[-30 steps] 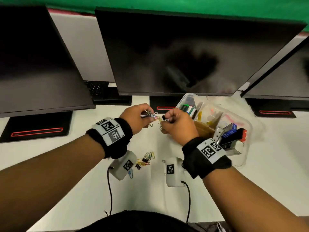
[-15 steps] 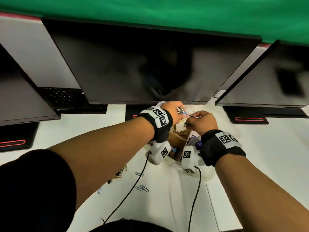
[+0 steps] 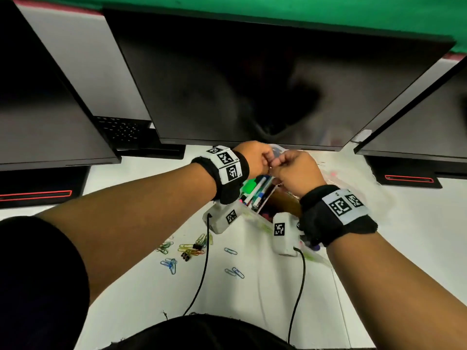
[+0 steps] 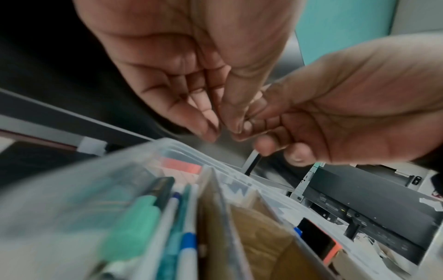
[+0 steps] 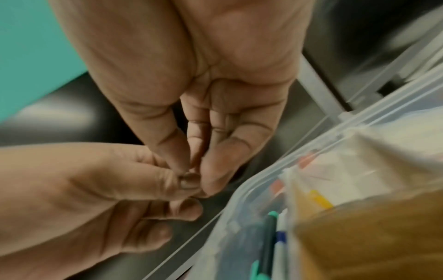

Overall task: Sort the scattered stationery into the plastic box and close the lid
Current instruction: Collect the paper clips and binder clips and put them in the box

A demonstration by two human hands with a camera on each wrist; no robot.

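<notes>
The clear plastic box [image 3: 336, 173] stands open under the middle monitor, with pens [image 3: 255, 190] and a brown item [image 3: 283, 203] inside. My left hand [image 3: 267, 165] and right hand [image 3: 280, 165] meet fingertip to fingertip just above it. Both pinch paper clips, of which only a glint of metal shows. In the left wrist view the left hand [image 4: 215, 130] and right hand [image 4: 263, 140] hang over the box wall [image 4: 95, 180] and the pens [image 4: 143, 217]. In the right wrist view the right hand [image 5: 196, 170] touches the left hand [image 5: 182, 187] beside the box rim [image 5: 263, 181].
Several coloured paper clips [image 3: 187, 248] and black binder clips [image 3: 187, 256] lie scattered on the white table, with more clips [image 3: 233, 271] nearer me. Three dark monitors [image 3: 252, 84] stand close behind the box. Two black cables [image 3: 202, 274] trail from the wrist cameras.
Both hands, pinching clips, moved from over the clip pile rightwards and away from me to above the open box. My head turned, so the box now sits in the middle.
</notes>
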